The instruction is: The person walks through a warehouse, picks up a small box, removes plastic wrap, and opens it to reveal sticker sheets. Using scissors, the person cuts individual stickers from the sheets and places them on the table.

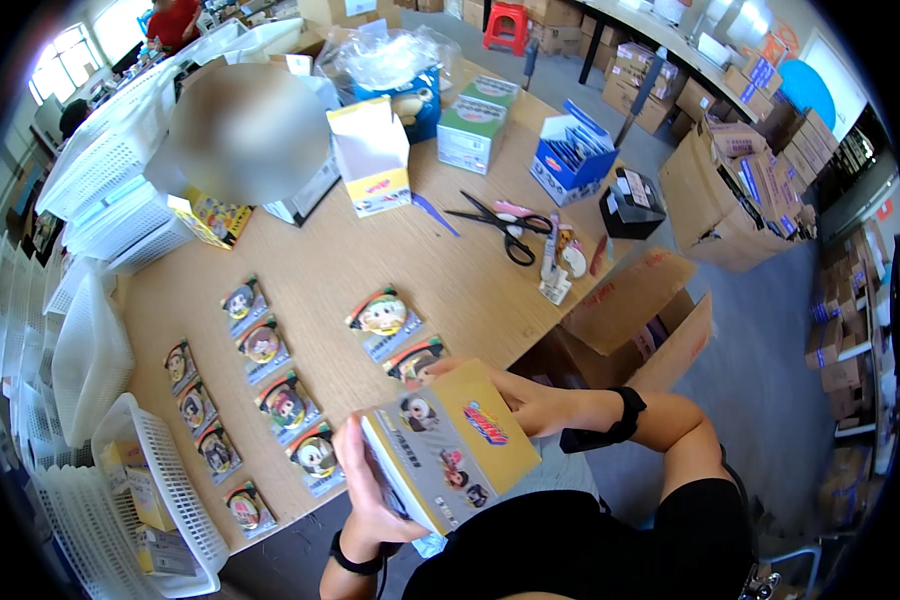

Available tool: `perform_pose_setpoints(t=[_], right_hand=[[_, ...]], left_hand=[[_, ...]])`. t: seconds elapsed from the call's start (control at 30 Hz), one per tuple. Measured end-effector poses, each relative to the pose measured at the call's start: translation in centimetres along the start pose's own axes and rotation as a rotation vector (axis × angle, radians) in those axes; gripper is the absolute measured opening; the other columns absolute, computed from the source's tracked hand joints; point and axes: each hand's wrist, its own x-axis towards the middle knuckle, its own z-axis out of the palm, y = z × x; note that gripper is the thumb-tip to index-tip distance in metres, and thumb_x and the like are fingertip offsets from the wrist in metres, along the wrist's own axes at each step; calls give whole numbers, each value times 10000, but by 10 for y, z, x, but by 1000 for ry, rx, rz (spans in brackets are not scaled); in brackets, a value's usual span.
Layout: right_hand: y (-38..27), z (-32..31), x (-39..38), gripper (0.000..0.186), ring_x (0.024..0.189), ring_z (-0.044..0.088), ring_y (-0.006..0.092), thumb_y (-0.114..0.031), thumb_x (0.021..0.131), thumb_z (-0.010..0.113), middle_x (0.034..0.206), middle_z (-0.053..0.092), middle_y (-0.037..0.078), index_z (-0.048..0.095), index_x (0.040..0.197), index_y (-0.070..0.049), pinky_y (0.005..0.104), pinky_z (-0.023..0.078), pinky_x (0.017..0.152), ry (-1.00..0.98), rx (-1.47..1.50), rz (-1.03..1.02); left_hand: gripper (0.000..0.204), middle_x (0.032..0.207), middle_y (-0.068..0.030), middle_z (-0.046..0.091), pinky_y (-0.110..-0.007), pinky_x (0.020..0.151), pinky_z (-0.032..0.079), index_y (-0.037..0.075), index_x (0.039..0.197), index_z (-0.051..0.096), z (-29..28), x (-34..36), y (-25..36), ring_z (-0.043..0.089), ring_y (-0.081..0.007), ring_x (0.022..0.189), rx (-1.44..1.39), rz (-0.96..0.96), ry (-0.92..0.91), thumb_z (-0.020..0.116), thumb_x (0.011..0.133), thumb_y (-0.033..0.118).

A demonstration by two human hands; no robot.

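Observation:
A yellow and grey cardboard box (pixel 452 452) with cartoon pictures is tilted just over the table's near edge. Around its left side wraps my left hand (pixel 368 492), thumb along the edge. My right hand (pixel 530 402) is at the box's far right edge, its fingers partly hidden behind the yellow panel. Just beyond the box lies a small picture packet (pixel 415 358), partly covered by it. Another packet (pixel 384 318) lies farther off. To the left, several similar packets (pixel 287 405) lie in slanting rows, some with smaller ones (pixel 217 450) beside them.
Black scissors (pixel 500 222) and a purple tool (pixel 435 215) lie mid-table. Behind stand an open yellow-white box (pixel 372 165), a green box (pixel 477 125) and a blue box (pixel 573 155). White baskets (pixel 175 500) line the left. An open carton (pixel 620 345) sits beyond the right edge.

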Motion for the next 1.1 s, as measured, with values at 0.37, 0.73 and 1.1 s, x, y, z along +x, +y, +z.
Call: perform_pose_setpoints(t=[0.37,0.73,1.1], right_hand=[[0,17,35,453,1035,503,357,-62,838,392,1129,476,245,307,1281,-15,383,397,867,217,-673,3],[-50,-3,31,670,1170,396,296,-122,729,632,1367,262,240,291,1301,-53,345,311,970,221,-661,-179],[-43,-17,53,565,1083,432,386,-137,726,671,1218,360,250,355,1174,-1,398,395,875,386,-1090,-662]], left_hand=[[1116,1267,-205,284,-413,997,277,14,1348,189,-27,22,31,301,-327,1210,358,32,134,809,459,283],[1087,1168,-258,355,-433,844,412,-5,1343,178,-21,64,45,436,-398,1030,711,16,70,814,472,131],[1066,1305,-191,274,-389,1003,280,-24,1366,79,8,70,25,327,-284,1209,98,-180,390,738,611,341]])
